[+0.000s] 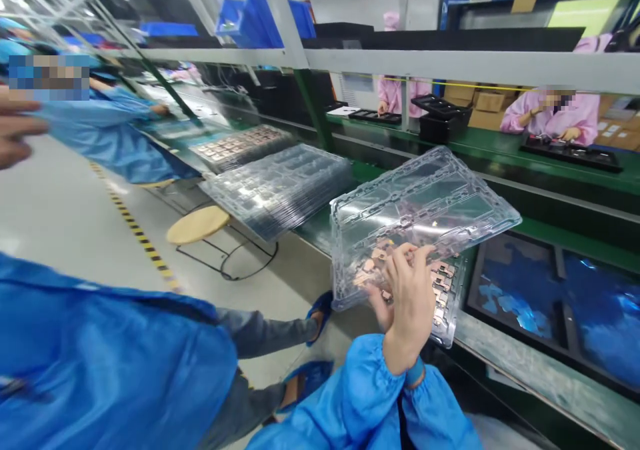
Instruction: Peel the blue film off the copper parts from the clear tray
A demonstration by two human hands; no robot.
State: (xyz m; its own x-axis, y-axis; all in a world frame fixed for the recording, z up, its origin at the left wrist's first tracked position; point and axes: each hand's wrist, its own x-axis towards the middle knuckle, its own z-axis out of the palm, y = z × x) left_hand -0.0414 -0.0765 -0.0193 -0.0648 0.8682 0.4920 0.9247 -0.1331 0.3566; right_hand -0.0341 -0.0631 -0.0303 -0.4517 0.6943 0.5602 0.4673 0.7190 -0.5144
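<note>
A clear moulded plastic tray (415,200) is tilted up over the bench edge. My left hand (411,293) has its fingers curled at the tray's lower edge, gripping it. My right hand is mostly hidden behind the left; its blue cuff and a wristband (415,372) show, its fingers cannot be made out. Below and behind the raised tray lies another clear tray (445,337) holding several small copper-coloured parts (441,290). More copper-coloured pieces show through the raised tray around my fingers.
To the left is a stack of clear trays (285,187), with filled trays (243,145) beyond. Black trays with blue film (520,287) lie right. A co-worker in blue (110,370) stands close left; a person's hand (20,127) is raised there. A stool (197,225) stands beside the bench.
</note>
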